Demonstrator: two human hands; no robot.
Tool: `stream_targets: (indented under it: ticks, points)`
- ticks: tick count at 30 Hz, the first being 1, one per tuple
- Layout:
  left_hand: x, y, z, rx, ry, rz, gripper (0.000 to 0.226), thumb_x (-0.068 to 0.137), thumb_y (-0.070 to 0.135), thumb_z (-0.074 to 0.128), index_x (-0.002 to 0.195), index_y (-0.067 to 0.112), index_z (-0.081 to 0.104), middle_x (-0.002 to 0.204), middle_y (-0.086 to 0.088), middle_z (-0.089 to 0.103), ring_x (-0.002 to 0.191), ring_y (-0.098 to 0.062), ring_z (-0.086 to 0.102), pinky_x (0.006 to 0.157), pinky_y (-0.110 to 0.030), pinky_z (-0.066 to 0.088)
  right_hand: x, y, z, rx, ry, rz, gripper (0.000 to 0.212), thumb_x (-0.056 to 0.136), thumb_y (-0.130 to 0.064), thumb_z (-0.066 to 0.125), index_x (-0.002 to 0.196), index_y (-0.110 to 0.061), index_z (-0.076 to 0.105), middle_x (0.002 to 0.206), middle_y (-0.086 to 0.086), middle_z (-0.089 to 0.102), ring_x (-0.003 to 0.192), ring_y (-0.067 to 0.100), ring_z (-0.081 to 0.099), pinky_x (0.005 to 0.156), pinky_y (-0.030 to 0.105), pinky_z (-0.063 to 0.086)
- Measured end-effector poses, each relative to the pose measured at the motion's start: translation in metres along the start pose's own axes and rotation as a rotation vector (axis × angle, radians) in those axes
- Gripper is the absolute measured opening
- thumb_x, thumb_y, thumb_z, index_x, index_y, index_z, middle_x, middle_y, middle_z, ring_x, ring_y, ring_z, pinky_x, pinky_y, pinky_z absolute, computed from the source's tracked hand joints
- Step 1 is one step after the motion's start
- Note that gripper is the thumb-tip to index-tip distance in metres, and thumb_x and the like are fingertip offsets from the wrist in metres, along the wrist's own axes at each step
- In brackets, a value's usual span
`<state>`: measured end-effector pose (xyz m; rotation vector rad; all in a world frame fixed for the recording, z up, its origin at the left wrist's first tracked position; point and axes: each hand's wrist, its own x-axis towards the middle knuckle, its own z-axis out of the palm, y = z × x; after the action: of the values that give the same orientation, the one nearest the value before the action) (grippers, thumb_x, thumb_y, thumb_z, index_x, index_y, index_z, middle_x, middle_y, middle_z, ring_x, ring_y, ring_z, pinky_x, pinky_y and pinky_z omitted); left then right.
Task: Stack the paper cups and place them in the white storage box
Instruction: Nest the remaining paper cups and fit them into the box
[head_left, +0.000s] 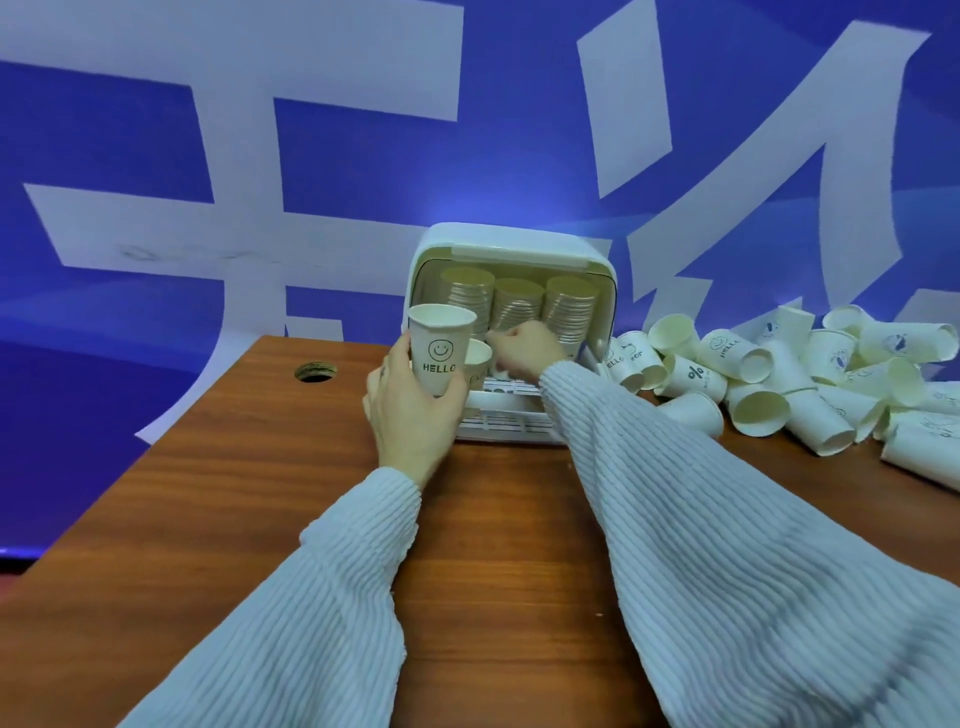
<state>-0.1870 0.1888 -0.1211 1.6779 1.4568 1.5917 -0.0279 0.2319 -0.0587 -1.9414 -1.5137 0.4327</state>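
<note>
The white storage box (519, 244) stands open at the table's back, with three stacks of paper cups (519, 306) inside. My left hand (410, 415) holds an upright white cup with a smiley and "HELLO" (439, 353) just left of the box opening. My right hand (524, 351) reaches into the front of the box, fingers curled by a smaller-looking cup (478, 361); whether it grips that cup is not visible. A heap of loose white paper cups (779, 384) lies on the table to the right of the box.
The wooden table (234, 493) has a round cable hole (315, 372) at its back left. A blue wall banner with large white characters (260, 182) rises right behind the table. The box's white slatted tray (509, 421) sticks out toward me.
</note>
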Motion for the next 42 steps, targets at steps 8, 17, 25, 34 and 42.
stream_targets:
  ticks: [8,17,25,34,42]
  points:
    - [-0.002,-0.004,0.008,0.015,-0.092,0.051,0.068,0.088,0.051,0.065,0.148,0.03,0.044,0.136,0.01,0.058,0.132,-0.019,0.044,0.113,-0.046,0.035,-0.046,-0.001,-0.023,0.176,0.052,-0.609,0.025,0.092,-0.014,0.064,0.108,-0.029,0.075,0.097,-0.008,0.072,0.067,0.0,0.052,0.07,0.023,0.044]
    - [-0.012,-0.009,0.007,-0.019,-0.104,0.069,0.083,0.083,0.051,0.062,0.157,0.025,0.033,0.153,0.0,0.045,0.145,-0.018,0.037,0.118,-0.051,0.033,-0.025,0.008,-0.02,-0.013,0.226,-0.503,0.015,0.098,-0.026,0.064,0.104,-0.021,0.077,0.097,-0.006,0.076,0.091,0.014,0.067,0.086,0.033,0.051]
    - [-0.014,-0.013,0.012,0.054,-0.104,0.114,0.077,0.085,0.041,0.066,0.154,0.021,0.038,0.152,-0.003,0.046,0.143,-0.022,0.037,0.119,-0.048,0.032,-0.019,0.001,0.003,-0.657,-0.101,-0.578,0.033,0.099,-0.024,0.042,0.118,-0.031,0.068,0.107,0.005,0.072,0.11,0.036,0.06,0.085,0.042,0.042]
    - [-0.018,-0.011,0.01,0.115,-0.075,0.19,0.069,0.088,0.04,0.061,0.151,0.021,0.039,0.151,-0.005,0.045,0.145,-0.027,0.034,0.12,-0.053,0.029,-0.045,0.028,-0.038,-0.033,0.354,-0.453,0.032,0.097,-0.028,0.053,0.126,-0.027,0.069,0.119,-0.008,0.069,0.105,0.013,0.064,0.095,0.041,0.053]
    - [-0.043,0.023,0.029,0.138,-0.084,0.533,0.058,0.086,0.032,0.062,0.14,0.014,0.053,0.149,-0.007,0.049,0.15,-0.031,0.029,0.124,-0.047,0.021,-0.065,0.167,-0.1,0.069,0.397,0.266,0.059,0.096,-0.023,0.052,0.154,-0.019,0.041,0.154,0.007,0.047,0.136,0.028,0.05,0.106,0.039,0.041]
